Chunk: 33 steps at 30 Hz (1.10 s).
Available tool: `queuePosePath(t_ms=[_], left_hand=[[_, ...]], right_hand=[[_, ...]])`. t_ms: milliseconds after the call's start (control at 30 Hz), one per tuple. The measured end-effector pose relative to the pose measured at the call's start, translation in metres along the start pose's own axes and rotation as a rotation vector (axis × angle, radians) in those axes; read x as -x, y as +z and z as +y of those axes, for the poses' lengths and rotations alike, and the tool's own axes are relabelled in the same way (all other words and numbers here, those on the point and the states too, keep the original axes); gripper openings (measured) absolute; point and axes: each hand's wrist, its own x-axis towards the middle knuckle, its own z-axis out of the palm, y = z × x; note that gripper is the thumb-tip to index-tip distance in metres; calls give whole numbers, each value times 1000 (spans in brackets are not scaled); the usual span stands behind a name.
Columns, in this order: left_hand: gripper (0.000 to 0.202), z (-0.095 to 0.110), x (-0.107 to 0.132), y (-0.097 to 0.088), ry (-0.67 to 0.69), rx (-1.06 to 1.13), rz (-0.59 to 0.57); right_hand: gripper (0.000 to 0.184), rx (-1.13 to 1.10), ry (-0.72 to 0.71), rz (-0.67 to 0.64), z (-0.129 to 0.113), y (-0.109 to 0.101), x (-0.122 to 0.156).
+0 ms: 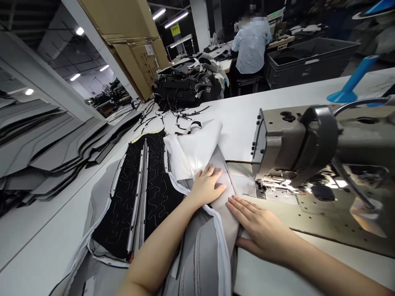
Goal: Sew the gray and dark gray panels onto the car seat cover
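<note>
My left hand [207, 183] lies flat, fingers out, on a grey fabric strip [224, 172] with white lining folded over it [191, 150]. My right hand [258, 228] rests flat beside it on the same grey piece, fingers stretched toward the needle. The strip runs under the presser foot of an industrial sewing machine [308, 144]. Left of my forearm lies a black quilted panel [138, 193] with white stitching. Neither hand grips anything.
Stacks of grey cut panels [46, 144] fill the left. A heap of black and grey pieces [188, 84] and cardboard boxes [135, 45] stand at the back of the white table [240, 111]. A person in a light shirt [251, 45] sits beyond. A blue cone stand [352, 84] is at right.
</note>
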Motion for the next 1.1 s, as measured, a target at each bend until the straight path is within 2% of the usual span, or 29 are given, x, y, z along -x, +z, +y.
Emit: queuePosePath(t_ms=[167,367,467,567,667,933,1100], left_hand=[[60,20,-22,-1,150,28,-76],[65,34,-36,-1,318,33,-152],[74,36,-36,-2,332,30,-184],[96,37,-36,-3,324,45,-226],[108,38,-36,-2,327,50,-256],[110,41,-34,-2,334,32,-283],[108,48,-21,1,354,39,-258]], right_hand=[[74,129,78,33,-6,-5,26],[75,214,183,82,-21,-6,35],[68,193,205,139,-23,-7,38],[55,190,207,223,-24,-7,44],[46,194,200,241,-27,-8,50],[45,128,289,235,-30,-12,56],[42,106,233,255,-37,-15,63]])
